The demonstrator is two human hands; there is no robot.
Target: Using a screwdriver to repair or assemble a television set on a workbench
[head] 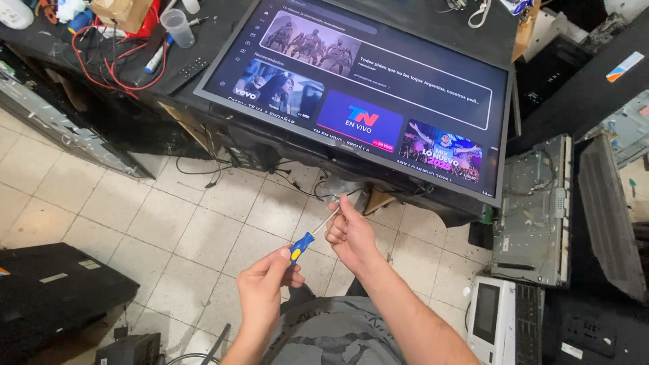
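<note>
Holding a screwdriver (312, 234) by its blue and yellow handle, the left hand (263, 284) has its grip clenched round that handle, so the thin shaft points up and away toward the right hand (349, 233). The right hand's grip is pinched closed at the shaft's tip, apparently steadying it or some tiny part there; what lies between those fingers is too small to tell. Both hands hover over the tiled floor (169, 223), just below the front edge of the counter (223, 128), probably to keep the tool close to the eyes. A lit flat screen (365, 88) lies tilted on the counter, with loose black cables (297, 184) hanging beneath it near the hands. Red wires (111, 67), a plastic cup (178, 27) and a remote (191, 69) crowd the counter's left, while bare metal chassis panels (534, 209) lean at the right.
</note>
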